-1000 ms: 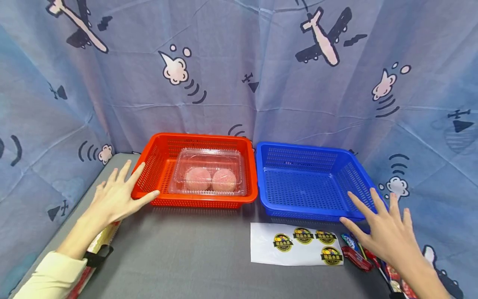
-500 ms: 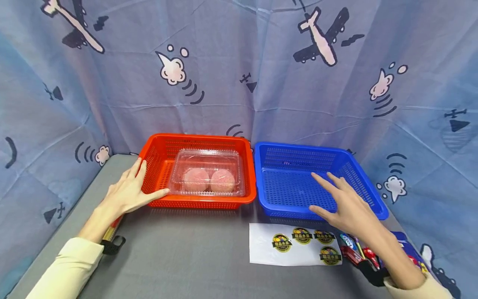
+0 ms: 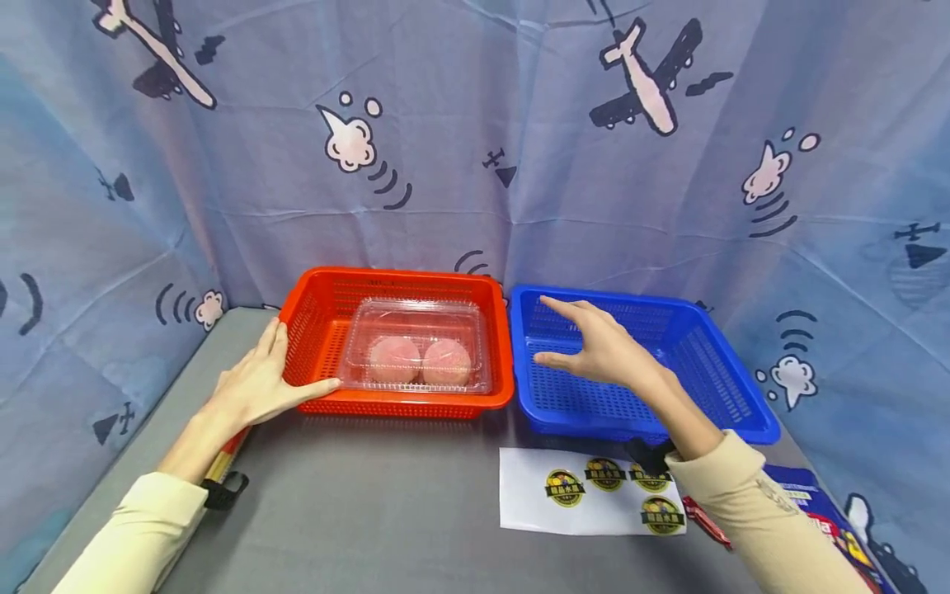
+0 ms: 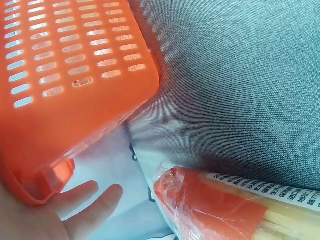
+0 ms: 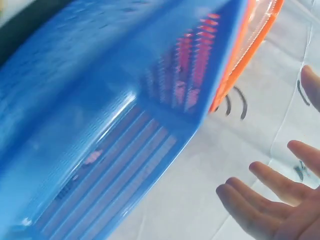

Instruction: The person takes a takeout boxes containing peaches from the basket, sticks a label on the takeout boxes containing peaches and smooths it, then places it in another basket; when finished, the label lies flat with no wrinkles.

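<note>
My left hand (image 3: pixel 255 386) rests at the near left corner of a red plastic basket (image 3: pixel 404 404), fingers extended along its left side and thumb out along the front rim. In the left wrist view its fingers (image 4: pixel 97 207) look straight beside the basket's rim. Inside the basket sits a clear lidded plastic box (image 3: pixel 417 318) with two round pink peach-like fruits (image 3: pixel 395 360). Over the left part of a blue plastic basket (image 3: pixel 705 363), my right hand (image 3: pixel 604 345) hovers with thumb and fingers spread, holding nothing. The right wrist view shows its fingers (image 5: pixel 280 185) apart.
A white sheet (image 3: pixel 530 495) with several round black-and-yellow stickers lies before the blue basket. Right of it are a red wrapper (image 3: pixel 707 521) and a dark blue printed packet (image 3: pixel 824 516). A long clear-wrapped pack (image 4: pixel 215 205) lies by my left forearm. A patterned curtain (image 3: pixel 438 132) stands behind.
My right hand has moved left and forward, from the blue basket's right front to above its left part. My left hand has come right, onto the red basket's corner.
</note>
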Tool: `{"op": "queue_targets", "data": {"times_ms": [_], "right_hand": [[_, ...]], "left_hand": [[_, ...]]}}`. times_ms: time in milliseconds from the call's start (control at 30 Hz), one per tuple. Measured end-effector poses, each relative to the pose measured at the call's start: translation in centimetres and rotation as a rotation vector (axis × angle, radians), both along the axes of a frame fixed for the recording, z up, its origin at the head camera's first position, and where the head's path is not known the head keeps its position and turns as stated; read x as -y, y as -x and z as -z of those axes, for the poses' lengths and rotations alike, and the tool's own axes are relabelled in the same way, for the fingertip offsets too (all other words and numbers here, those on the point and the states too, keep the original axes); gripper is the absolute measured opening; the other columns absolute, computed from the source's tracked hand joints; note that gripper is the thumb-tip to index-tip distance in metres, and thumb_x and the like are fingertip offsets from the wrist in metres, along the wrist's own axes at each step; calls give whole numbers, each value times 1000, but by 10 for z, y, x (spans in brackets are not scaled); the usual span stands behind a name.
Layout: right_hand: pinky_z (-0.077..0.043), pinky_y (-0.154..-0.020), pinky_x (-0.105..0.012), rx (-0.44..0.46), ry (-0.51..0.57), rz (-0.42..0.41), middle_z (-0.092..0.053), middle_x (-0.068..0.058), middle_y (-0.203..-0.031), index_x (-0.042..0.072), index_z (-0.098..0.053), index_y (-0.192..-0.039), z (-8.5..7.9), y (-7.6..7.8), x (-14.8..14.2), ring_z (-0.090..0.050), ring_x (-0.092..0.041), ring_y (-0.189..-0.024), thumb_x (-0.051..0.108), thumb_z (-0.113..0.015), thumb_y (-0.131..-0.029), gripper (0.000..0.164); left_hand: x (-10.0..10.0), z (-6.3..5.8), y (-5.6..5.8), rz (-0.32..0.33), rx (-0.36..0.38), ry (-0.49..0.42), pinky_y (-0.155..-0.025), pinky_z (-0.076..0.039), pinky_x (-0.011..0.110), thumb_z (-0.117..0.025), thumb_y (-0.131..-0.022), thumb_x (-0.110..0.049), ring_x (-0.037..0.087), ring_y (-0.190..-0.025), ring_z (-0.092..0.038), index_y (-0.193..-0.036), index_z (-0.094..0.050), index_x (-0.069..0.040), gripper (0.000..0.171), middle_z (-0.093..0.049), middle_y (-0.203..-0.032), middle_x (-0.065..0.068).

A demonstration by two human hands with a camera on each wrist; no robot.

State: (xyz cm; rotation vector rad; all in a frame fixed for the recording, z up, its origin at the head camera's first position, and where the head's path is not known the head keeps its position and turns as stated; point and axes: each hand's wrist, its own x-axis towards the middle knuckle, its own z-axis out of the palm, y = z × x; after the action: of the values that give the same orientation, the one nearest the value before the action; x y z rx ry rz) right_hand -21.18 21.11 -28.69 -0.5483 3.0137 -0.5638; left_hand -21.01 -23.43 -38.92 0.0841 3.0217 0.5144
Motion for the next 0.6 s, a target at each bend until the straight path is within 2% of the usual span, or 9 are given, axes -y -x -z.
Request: {"op": "queue_targets", "data": {"times_ms": [167, 333, 467, 600], "right_hand": [[-39, -115, -65, 68, 17, -71, -47, -26, -155, 8, -38, -158, -2, 32, 39, -43, -46, -143, 34, -80, -88, 86], [-38, -117, -59, 174, 0, -148, -44, -22, -158, 7, -33, -160, 5, 57, 71, -41, -43, -146, 37, -85, -83, 98], [-36, -121, -55, 247, -36, -199, -43, -21, -159, 6, -33, -160, 14, 71, 91, -40, -39, -147, 34, -87, -80, 100], [-39, -120, -51, 305, -96, -196, -46, -17, -158, 10, -36, -159, 22, 80, 108, -44, -35, -145, 32, -88, -79, 99]], "left_hand": [[0, 1, -1, -8, -8, -10, -101, -34, 80, -53, -77, -91, 55, -146, -31, -161, -1, 5, 138, 2, -172, 22], [-2, 1, 0, -6, -12, -16, -101, -38, 77, -52, -76, -92, 54, -145, -35, -162, 0, 4, 138, 2, -172, 21], [-2, 2, 2, -11, -14, -22, -101, -38, 76, -51, -75, -93, 54, -143, -38, -162, 0, 3, 139, 2, -173, 20], [1, 2, 1, -18, -17, -21, -102, -38, 76, -52, -75, -93, 55, -142, -40, -162, 0, 3, 140, 1, -173, 20]]}}
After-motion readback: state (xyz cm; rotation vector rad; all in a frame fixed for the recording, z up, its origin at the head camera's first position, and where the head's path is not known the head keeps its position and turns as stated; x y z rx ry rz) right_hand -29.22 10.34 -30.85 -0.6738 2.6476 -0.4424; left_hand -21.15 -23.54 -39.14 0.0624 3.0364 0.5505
